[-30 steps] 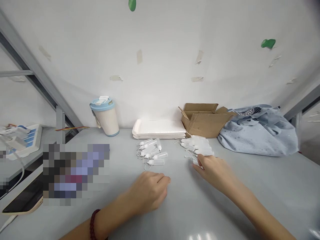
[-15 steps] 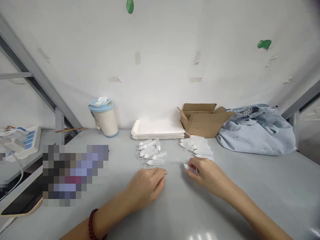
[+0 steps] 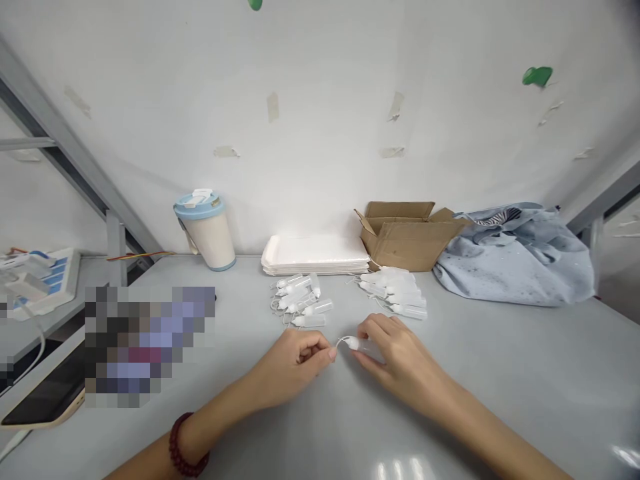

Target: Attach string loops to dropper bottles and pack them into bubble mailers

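Between thumb and fingers, my right hand grips a small translucent dropper bottle, its white tip pointing left. A thin white cord curves from the tip to my left hand, whose thumb and index finger are pinched together at its end. Beyond my left hand lies a loose group of similar bottles with corded tips. Another group of bottles lies just beyond my right hand, laid roughly side by side with their cords to the left.
At the wall stand a stack of white padded envelopes, an open cardboard box and a pale blue cloth bag. A cup with a blue lid is at back left. A phone lies at the left edge, beside a blurred patch.
My right hand has brought the bottle left and nearer to me, away from the right group. My left fingers have closed at the cord's end. The camera view has shifted slightly.
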Demonstrator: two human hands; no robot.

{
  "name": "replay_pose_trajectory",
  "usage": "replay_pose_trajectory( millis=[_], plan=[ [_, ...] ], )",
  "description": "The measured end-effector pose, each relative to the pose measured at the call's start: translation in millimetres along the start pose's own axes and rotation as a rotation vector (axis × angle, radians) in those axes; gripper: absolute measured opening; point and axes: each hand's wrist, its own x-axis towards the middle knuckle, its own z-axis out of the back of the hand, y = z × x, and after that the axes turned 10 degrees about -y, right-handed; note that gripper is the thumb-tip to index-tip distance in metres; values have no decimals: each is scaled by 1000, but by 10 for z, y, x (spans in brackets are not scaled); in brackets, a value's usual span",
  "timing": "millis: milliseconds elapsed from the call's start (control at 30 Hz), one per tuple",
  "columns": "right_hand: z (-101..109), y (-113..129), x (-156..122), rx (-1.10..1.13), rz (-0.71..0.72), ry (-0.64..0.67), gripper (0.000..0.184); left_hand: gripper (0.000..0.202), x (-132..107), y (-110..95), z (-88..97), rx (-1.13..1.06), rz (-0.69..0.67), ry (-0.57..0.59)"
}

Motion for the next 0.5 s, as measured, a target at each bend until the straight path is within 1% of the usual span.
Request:
replay_pose_trajectory(
  millis=[67,133,267,333,500],
  plan=[
    [-1,-4,1,3,-1,-6,10,25,-4,0,-2,-37,-1,25],
    [3,0,1,13,-6,-8,10,24,-1,-3,-2,-57,8,22],
    [16,19,-6,47,0,-6,9,28,25,-6,12,-91,41,-53],
    [19,28,-11,71,17,1,8,29,40,1,22,-120,40,-69],
    [7,36,-28,154,47,-8,8,29,53,46,17,-187,51,-23]
  ],
)
